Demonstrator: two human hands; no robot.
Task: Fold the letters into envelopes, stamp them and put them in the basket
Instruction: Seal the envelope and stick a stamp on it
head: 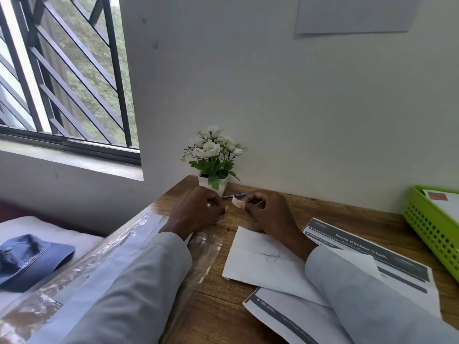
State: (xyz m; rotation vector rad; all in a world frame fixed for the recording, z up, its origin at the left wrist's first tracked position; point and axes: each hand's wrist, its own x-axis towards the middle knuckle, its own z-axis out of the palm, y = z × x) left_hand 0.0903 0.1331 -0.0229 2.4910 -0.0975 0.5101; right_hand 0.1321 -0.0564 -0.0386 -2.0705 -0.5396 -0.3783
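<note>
Hands raised over envelope [263,259]: right hand [267,211] pinches stamp [237,202]; left hand [196,211] curled, contents unclear.

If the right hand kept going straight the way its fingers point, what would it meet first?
The right hand, pinching a small stamp, points toward the left hand; it would probably meet that first, though depth is unclear.

White envelope [263,261] flat on desk [218,306]
</note>
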